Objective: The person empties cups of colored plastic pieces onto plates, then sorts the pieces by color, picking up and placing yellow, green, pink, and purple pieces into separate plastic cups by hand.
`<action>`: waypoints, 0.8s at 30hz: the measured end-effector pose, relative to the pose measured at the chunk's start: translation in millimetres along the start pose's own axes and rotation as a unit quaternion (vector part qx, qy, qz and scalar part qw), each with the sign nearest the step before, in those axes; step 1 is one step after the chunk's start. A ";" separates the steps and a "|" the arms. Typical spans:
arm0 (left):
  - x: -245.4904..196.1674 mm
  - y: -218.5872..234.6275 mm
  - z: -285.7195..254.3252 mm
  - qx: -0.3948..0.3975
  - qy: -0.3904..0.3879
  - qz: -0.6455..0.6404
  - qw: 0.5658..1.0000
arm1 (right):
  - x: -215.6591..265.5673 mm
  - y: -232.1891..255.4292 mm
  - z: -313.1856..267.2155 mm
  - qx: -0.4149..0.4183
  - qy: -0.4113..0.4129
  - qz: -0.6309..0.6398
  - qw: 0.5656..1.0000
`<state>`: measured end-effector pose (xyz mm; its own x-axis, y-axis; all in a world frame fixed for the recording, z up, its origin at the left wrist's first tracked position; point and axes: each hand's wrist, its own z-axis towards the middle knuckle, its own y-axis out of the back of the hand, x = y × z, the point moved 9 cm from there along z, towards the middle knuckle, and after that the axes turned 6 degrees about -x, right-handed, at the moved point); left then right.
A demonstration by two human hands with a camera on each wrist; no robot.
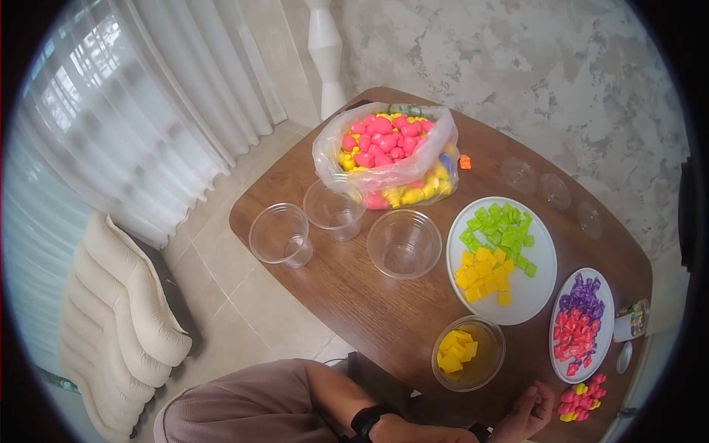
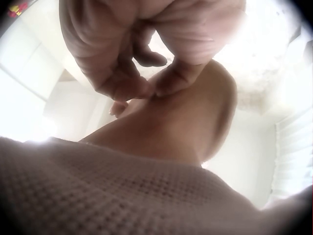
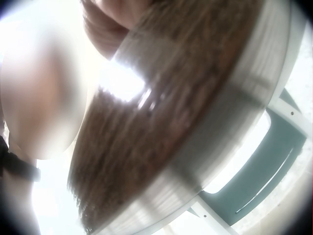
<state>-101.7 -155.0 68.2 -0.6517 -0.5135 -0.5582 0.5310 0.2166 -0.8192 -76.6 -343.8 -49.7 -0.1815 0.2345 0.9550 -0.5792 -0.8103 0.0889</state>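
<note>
In the left wrist view, my left hand [image 2: 112,49] is bent with its thumb tip and a fingertip meeting against or just in front of a bare arm [image 2: 181,117]. Its black wristband [image 1: 365,421] shows at the bottom of the head view, where the fingers cannot be made out. My right hand [image 1: 528,410], loosely curled with nothing seen in it, is near the table's front edge. It lies between a clear cup of yellow pieces [image 1: 454,353] and a pile of pink and yellow pieces [image 1: 582,399]. Part of it shows blurred in the right wrist view.
A bag of pink and yellow pieces [image 1: 384,140] stands at the back. Clear cups [image 1: 405,244] are left of a white plate [image 1: 535,295] with green and yellow squares. An oval plate [image 1: 607,325] holds purple and red pieces, beside a small jar [image 1: 631,321].
</note>
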 end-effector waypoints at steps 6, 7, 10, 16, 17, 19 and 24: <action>1.2 0.9 2.5 -0.002 -0.001 -0.001 1.000 | 7.9 -4.7 -0.7 0.004 -0.022 0.014 1.000; 6.9 1.9 7.3 -0.002 -0.001 -0.001 1.000 | 7.1 -4.9 -0.8 0.004 -0.022 0.014 1.000; 8.1 2.3 8.7 -0.002 -0.002 -0.002 1.000 | 3.9 -2.9 -1.0 -0.002 -0.028 0.004 1.000; 9.0 2.9 10.9 -0.002 -0.002 -0.005 1.000 | 6.4 -3.9 -1.7 -0.004 -0.042 -0.007 0.999; 7.1 2.7 9.0 -0.001 -0.003 -0.005 1.000 | 9.5 -5.7 -1.5 0.001 -0.033 0.000 0.999; 3.8 2.4 7.0 -0.001 -0.003 -0.006 1.000 | 11.6 -7.0 -1.3 0.005 -0.025 0.006 1.000; -5.0 2.5 3.0 -0.001 -0.002 -0.011 1.000 | 8.7 -3.9 -1.5 -0.003 -0.025 -0.010 1.000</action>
<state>-95.5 -154.5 69.3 -0.6604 -0.5217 -0.5400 0.5164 0.2066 -0.8311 -77.1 -337.8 -42.1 -0.1310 0.2229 0.9660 -0.5871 -0.8026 0.1056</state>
